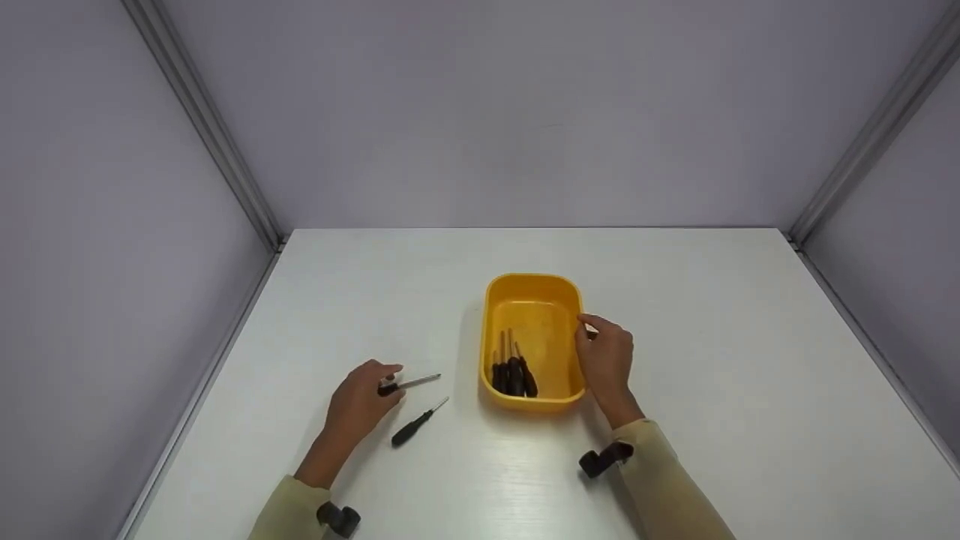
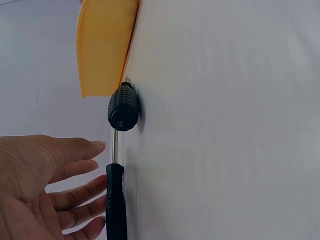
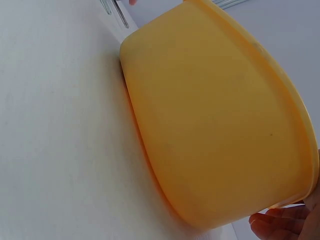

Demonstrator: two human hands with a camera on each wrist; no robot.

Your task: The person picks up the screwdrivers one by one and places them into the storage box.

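2 hands we see: left hand [image 1: 358, 401] spread, fingertips touching a black-handled screwdriver [image 1: 406, 385] (lying flat); right hand [image 1: 604, 358] relaxed against the yellow tub [image 1: 534, 287].

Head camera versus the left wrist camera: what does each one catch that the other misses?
Only the head view shows the inside of the yellow plastic tub, with several black-handled screwdrivers lying in it, and the right hand at its rim.

Only the left wrist view shows the ridged butt end of one black-handled screwdriver close up.

Both show the left hand on the white table, touching another black-handled screwdriver, and the tub's outside.
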